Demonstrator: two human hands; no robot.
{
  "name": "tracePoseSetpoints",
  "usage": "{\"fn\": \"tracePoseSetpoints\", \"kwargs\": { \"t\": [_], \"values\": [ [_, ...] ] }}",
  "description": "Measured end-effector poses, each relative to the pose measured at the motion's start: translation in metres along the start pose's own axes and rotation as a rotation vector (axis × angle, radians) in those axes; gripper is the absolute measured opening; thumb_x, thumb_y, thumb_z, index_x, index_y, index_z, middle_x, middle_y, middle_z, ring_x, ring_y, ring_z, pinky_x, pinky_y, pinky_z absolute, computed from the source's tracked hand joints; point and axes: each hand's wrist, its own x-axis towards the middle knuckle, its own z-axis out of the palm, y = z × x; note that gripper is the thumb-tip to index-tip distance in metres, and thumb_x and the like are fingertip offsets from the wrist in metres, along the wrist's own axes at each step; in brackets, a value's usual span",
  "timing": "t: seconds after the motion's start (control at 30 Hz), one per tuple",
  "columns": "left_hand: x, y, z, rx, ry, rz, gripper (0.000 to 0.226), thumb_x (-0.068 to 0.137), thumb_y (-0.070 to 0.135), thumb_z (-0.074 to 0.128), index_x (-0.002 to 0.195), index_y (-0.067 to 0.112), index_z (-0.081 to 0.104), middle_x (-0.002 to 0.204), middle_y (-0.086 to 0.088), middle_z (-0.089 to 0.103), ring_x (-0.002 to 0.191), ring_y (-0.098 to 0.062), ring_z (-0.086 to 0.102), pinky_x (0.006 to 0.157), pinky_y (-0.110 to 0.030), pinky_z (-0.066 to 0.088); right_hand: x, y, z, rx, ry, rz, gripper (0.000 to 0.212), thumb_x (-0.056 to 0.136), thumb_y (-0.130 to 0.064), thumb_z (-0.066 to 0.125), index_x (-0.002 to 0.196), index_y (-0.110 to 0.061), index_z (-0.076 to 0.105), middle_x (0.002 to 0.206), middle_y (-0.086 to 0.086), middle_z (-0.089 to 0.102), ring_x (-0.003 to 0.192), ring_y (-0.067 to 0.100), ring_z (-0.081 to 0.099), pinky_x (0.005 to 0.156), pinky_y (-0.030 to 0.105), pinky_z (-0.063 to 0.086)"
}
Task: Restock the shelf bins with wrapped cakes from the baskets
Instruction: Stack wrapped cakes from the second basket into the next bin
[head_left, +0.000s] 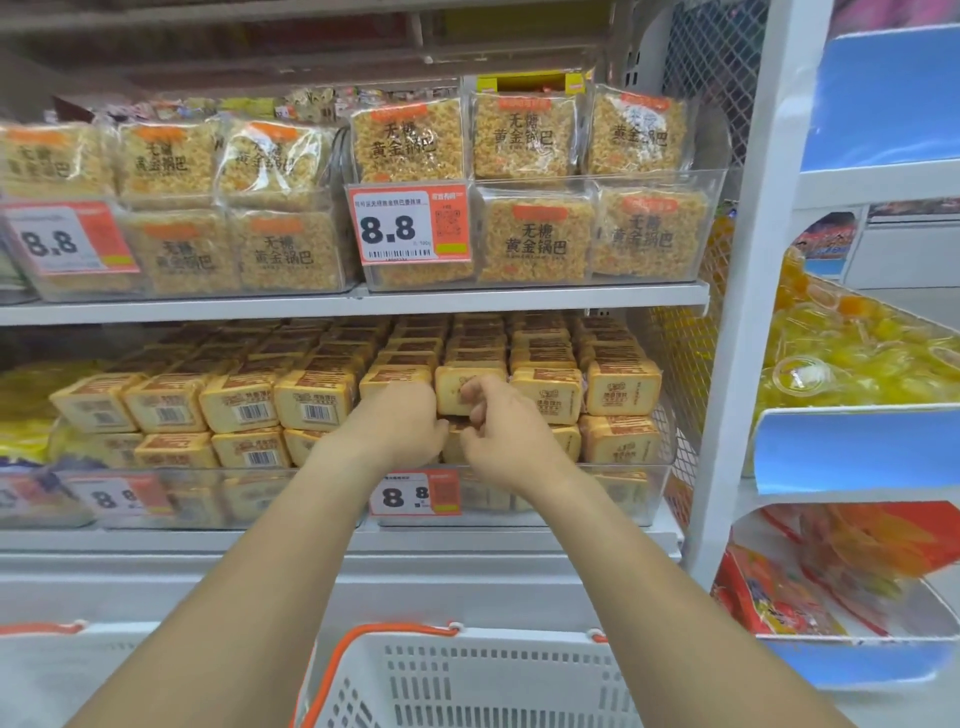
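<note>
Rows of yellow wrapped cakes (623, 387) fill two clear shelf bins on the lower shelf; the right bin's front wall (613, 493) carries an 8.8 price tag. Both my hands reach into the front of that bin. My left hand (400, 426) lies over the front cakes with its fingers curled onto one of them; the cake under it is mostly hidden. My right hand (498, 421) is beside it, fingers curled, pinching the edge of a wrapped cake (454, 392) in the top front row. A white basket (467, 680) with an orange handle sits below, between my arms.
The upper shelf holds clear bins of flat golden snack packs (535, 244) with 8.8 tags. A second white basket (62, 675) is at lower left. To the right stands a white rack (737, 312) with blue-lined trays of yellow and red packets.
</note>
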Motion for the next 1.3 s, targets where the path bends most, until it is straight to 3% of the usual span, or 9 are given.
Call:
{"fn": "tracePoseSetpoints", "kwargs": {
  "t": [0.17,0.47,0.6,0.7,0.83,1.0,1.07,1.23,1.3],
  "values": [
    [0.002,0.003,0.01,-0.029,0.07,0.023,0.038,0.094,0.035,0.058,0.061,0.019,0.048,0.067,0.002,0.052,0.079,-0.028,0.06,0.076,-0.04,0.055,-0.004,-0.005,0.02,-0.253,0.043,-0.026,0.036,0.093,-0.025,0.052,0.126,-0.012,0.051,0.126,0.008,0.044,0.113,0.029,0.043,0.094,0.046,0.042],
    [-0.006,-0.004,0.003,-0.101,0.051,-0.007,0.042,0.094,0.039,0.057,0.058,0.02,0.045,0.059,0.001,0.049,0.058,-0.021,0.049,0.057,-0.032,0.038,-0.013,-0.011,0.022,-0.409,0.053,-0.089,0.03,0.097,-0.033,0.048,0.119,-0.013,0.055,0.124,0.005,0.045,0.115,0.027,0.039,0.091,0.044,0.037],
    [-0.01,-0.004,-0.002,-0.126,0.069,0.001,0.04,0.093,0.037,0.06,0.059,0.017,0.055,0.062,-0.001,0.055,0.066,-0.024,0.057,0.06,-0.033,0.045,-0.012,-0.014,0.017,-0.268,0.159,-0.077,0.025,0.095,-0.026,0.05,0.114,-0.013,0.057,0.114,0.006,0.059,0.109,0.027,0.049,0.089,0.043,0.044],
    [-0.013,-0.004,-0.005,-0.126,0.078,-0.011,0.03,0.094,0.036,0.06,0.074,0.014,0.068,0.076,-0.003,0.065,0.079,-0.026,0.063,0.071,-0.036,0.055,-0.008,-0.01,0.016,-0.273,0.097,-0.097,0.028,0.095,-0.025,0.052,0.117,-0.009,0.058,0.117,0.008,0.058,0.113,0.026,0.048,0.095,0.043,0.045],
    [-0.013,-0.005,-0.003,-0.119,0.064,-0.015,0.026,0.094,0.036,0.06,0.081,0.015,0.068,0.083,-0.003,0.065,0.084,-0.026,0.063,0.077,-0.039,0.057,-0.003,-0.009,0.018,-0.294,-0.011,-0.108,0.033,0.096,-0.026,0.052,0.122,-0.005,0.055,0.121,0.011,0.049,0.117,0.027,0.04,0.099,0.044,0.043],
    [-0.008,0.0,-0.004,-0.128,0.107,-0.002,0.014,0.09,0.032,0.06,0.084,0.021,0.064,0.083,0.001,0.065,0.084,-0.023,0.063,0.08,-0.043,0.058,-0.008,-0.015,0.03,-0.449,0.041,-0.128,0.036,0.093,-0.03,0.055,0.122,-0.007,0.054,0.123,0.011,0.048,0.115,0.029,0.043,0.093,0.038,0.039],
    [-0.007,0.003,-0.007,-0.177,0.193,0.007,0.009,0.087,0.031,0.063,0.09,0.023,0.06,0.083,0.003,0.065,0.084,-0.023,0.063,0.079,-0.044,0.057,-0.01,-0.016,0.03,-0.375,0.084,-0.102,0.033,0.093,-0.024,0.055,0.12,-0.006,0.056,0.122,0.012,0.05,0.116,0.03,0.045,0.093,0.04,0.041],
    [-0.005,0.009,-0.001,-0.314,0.337,0.103,0.06,0.089,0.033,0.066,0.143,0.032,0.04,0.085,-0.001,0.07,0.085,-0.025,0.067,0.074,-0.043,0.057,-0.008,-0.016,0.016,-0.16,0.223,-0.043,0.022,0.092,-0.015,0.049,0.106,-0.002,0.062,0.108,0.014,0.058,0.102,0.032,0.053,0.08,0.036,0.042],
    [-0.005,0.009,0.004,-0.262,0.317,0.11,0.058,0.092,0.034,0.063,0.147,0.033,0.045,0.093,-0.001,0.074,0.096,-0.025,0.068,0.079,-0.042,0.057,-0.009,-0.014,0.015,-0.141,0.212,-0.022,0.024,0.092,-0.013,0.049,0.106,-0.002,0.065,0.107,0.013,0.061,0.101,0.032,0.057,0.082,0.038,0.046]
  ]
}}
